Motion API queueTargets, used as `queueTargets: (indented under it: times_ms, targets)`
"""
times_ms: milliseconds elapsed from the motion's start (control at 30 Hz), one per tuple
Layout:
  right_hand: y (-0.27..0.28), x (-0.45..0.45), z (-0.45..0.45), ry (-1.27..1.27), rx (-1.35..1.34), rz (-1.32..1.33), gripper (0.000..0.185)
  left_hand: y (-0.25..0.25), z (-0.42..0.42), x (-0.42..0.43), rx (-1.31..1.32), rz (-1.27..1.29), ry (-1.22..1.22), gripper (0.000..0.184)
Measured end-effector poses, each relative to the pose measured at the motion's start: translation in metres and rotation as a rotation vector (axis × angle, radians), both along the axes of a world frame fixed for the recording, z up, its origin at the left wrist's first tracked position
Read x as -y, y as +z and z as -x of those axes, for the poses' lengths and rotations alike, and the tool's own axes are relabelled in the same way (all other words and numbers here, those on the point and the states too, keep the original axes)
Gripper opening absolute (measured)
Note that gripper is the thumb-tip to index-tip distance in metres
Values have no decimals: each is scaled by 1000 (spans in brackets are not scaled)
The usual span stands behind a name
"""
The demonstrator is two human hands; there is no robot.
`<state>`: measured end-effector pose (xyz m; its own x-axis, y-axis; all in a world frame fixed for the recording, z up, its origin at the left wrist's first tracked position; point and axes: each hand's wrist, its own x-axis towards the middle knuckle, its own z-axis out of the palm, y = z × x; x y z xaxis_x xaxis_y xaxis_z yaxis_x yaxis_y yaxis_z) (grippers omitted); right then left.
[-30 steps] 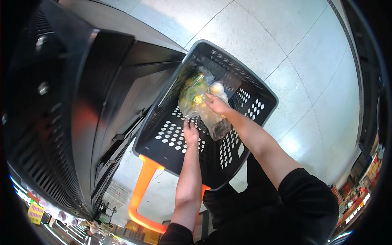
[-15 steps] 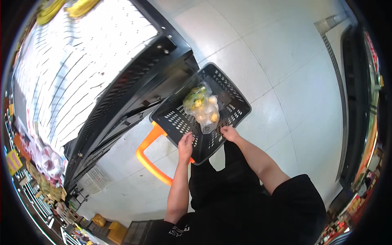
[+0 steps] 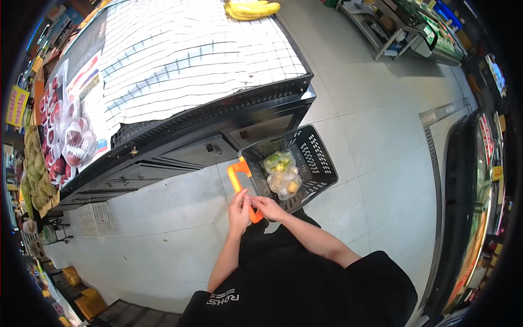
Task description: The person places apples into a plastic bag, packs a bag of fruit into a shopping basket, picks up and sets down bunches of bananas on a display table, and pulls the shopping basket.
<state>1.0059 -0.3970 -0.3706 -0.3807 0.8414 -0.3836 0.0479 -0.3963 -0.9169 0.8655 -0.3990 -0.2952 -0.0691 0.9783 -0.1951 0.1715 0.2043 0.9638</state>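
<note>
A black shopping basket (image 3: 318,158) with perforated walls sits low in front of me. Inside it lie clear plastic bags, one holding green and yellow produce (image 3: 279,162) and one holding pale round produce (image 3: 284,185). The basket's orange handle (image 3: 235,177) leans out on the near left side. Over the handle's lower part, my left hand (image 3: 238,211) has its fingers drawn together. My right hand (image 3: 267,208) is closed too, its fingertips meeting the left ones. Whether anything thin is between them, or whether they grip the handle, is not visible.
A black display stand (image 3: 218,147) covered with striped cloth rises at the left, with bananas (image 3: 251,10) on top and net-wrapped red fruit (image 3: 76,141) at its end. A white crate (image 3: 95,219) stands on the floor. A dark display case (image 3: 457,191) lines the right.
My hands have left the basket's interior and come together over the orange handle. My view has turned, so more of the stand and the far aisle shows.
</note>
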Motion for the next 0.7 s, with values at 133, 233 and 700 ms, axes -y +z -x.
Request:
queueTargets:
  times_ms: [133, 233, 700]
  targets:
    - [25, 15, 55, -207, -4, 79, 49, 1, 51, 6, -32, -25, -17, 30]
    - [57, 7, 53, -91, 218, 152, 45, -31, 94, 20, -27, 48, -13, 32]
    - [32, 5, 81, -255, 682, -167, 40, -137, 250, 173, 15, 808, 409, 30]
